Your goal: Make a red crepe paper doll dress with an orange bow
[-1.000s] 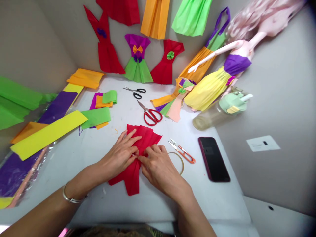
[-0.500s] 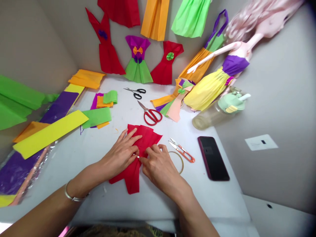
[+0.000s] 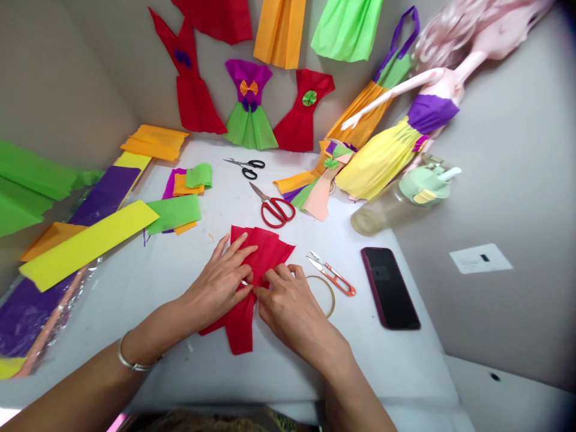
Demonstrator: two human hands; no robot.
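A red crepe paper dress (image 3: 264,245) lies on the white table in front of me, pleated at its far end and gathered in the middle. My left hand (image 3: 221,277) rests on its left side, thumb and forefinger pinching the narrow waist while the other fingers stretch over the paper. From the right, my right hand (image 3: 287,298) is closed with curled fingers, its fingertips pressing on the same waist. A tiny white bit shows by the left fingertips; I cannot make out what it is. Orange thread snips (image 3: 335,277) and a tape ring (image 3: 332,299) lie beside my right hand.
Red-handled scissors (image 3: 276,211) and black scissors (image 3: 248,166) lie beyond the dress. Paper strips, a yellow one (image 3: 90,245) on top, cover the left side. A phone (image 3: 390,289), a bottle (image 3: 382,210) and a doll (image 3: 432,114) are at right. Paper dresses (image 3: 252,108) hang behind.
The view has shifted slightly. My left thumb and forefinger have moved a little at the waist, and the white bit shows less. Both hands stay on the dress.
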